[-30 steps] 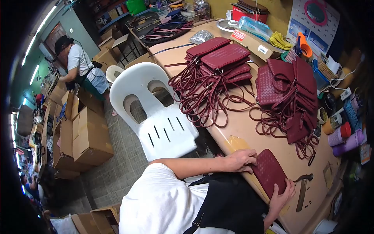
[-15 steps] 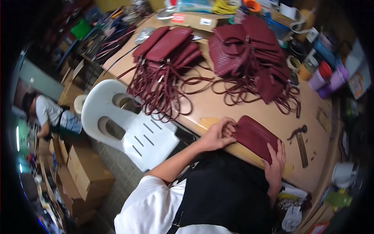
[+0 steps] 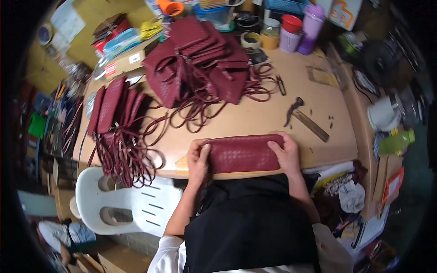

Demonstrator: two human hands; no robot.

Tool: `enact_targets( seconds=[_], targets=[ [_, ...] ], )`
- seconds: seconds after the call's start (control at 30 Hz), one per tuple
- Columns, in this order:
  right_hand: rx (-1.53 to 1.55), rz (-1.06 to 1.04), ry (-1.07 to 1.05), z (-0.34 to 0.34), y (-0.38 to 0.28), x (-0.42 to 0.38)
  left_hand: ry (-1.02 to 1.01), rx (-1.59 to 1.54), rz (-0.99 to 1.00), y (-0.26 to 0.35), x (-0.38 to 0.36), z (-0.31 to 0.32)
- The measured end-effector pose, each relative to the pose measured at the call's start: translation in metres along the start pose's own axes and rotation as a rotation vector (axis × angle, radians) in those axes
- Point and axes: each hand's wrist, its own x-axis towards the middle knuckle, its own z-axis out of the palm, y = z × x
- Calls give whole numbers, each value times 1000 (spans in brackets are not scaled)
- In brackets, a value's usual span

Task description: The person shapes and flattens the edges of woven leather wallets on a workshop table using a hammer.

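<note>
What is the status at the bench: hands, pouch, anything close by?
Left hand and right hand grip opposite ends of the dark red woven leather pouch, flat at the table edge. Wooden-handled hammer lies beyond, apart. Nothing on the pouch.

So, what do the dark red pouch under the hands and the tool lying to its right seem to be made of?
The pouch looks like woven leather or a leather imitation: its surface shows a fine braided pattern with a dull sheen, though I cannot tell which. The hammer seems to have a dark metal head and a wooden handle, brownish and matte. The left hand and right hand press on the pouch's ends.
</note>
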Motion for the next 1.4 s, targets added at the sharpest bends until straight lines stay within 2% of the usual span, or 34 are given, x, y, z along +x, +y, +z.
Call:
enact_targets(
  seconds=[0.07,0.1,0.13,0.17,0.2,0.27,0.3,0.33,0.4,0.43,0.47,0.5,0.53,0.57,0.6,0.63,0.7,0.73,0.8,0.83,0.9,0.93,1.0,1.03,1.07,1.17,1.2,1.27,1.3,1.33,1.4],
  targets=[
    [-156,-149,51,3,2,-6,-17,50,48,-1,-4,-7],
    [-304,-170,83,3,0,-10,-29,50,40,-1,-4,-7],
    [-449,-191,107,3,-3,-12,-35,109,117,0,-4,-8],
    [-446,-191,110,2,-8,-12,-38,169,198,3,-2,-9],
    [-469,-159,65,1,-16,-10,-42,172,199,5,0,-10],
    [-491,-128,26,-6,-23,-2,-10,349,207,13,7,-8],
    [-612,-179,93,-16,-26,5,57,631,254,28,6,0],
    [-734,-228,160,-27,-30,13,50,629,255,37,5,6],
    [-1396,-646,456,-48,-42,35,-92,1107,712,50,2,14],
    [-1398,-640,462,-62,-34,47,-345,1107,682,50,-3,20],
    [-1467,-619,377,-75,-17,60,-596,1097,644,48,-10,29],
    [-1532,-598,290,-82,-8,66,-698,1225,645,47,-20,41],
    [-1535,-597,295,-83,-10,69,-796,1352,648,43,-28,54],
    [-1377,-436,232,-83,-13,70,-818,1435,558,29,-31,55],
    [-1212,-279,172,-81,-15,71,-823,1435,560,22,-31,55],
    [-1211,-281,176,-74,-27,67,-834,1465,562,17,-28,54],
    [-304,363,66,-58,-48,44,-854,1492,553,12,-26,53],
    [-305,367,65,-53,-50,36,-856,1491,547,12,-26,53],
    [-534,288,-377,-46,-51,27,-855,1492,543,13,-26,54],
    [-532,291,-378,-40,-52,28,-856,1493,538,15,-25,55],
    [-812,-281,-195,-25,-52,28,-856,1441,562,20,-24,54],
    [-808,-275,-194,-18,-57,29,-862,1443,556,17,-25,51],
    [-882,-177,-55,-8,-70,37,-835,1351,613,9,-24,44],
    [-1091,-14,-198,-7,-70,38,-837,1351,610,7,-26,43],
    [-1092,-12,-197,-10,-72,37,-808,1310,608,4,-27,44],
    [-1327,75,-574,-21,-110,42,-756,1261,622,3,-27,46],
    [-1327,79,-575,-18,-119,39,-750,1259,629,3,-28,45],
    [-1176,-36,-267,-10,-126,33,-757,1263,627,5,-27,46],
    [-1091,-52,-216,-13,-100,32,-760,1270,629,6,-28,46],
    [-1089,-51,-216,-17,-87,28,-761,1272,629,7,-28,45],
    [-1215,-16,-396,-24,-81,24,-771,1254,644,6,-26,45]
  ],
)
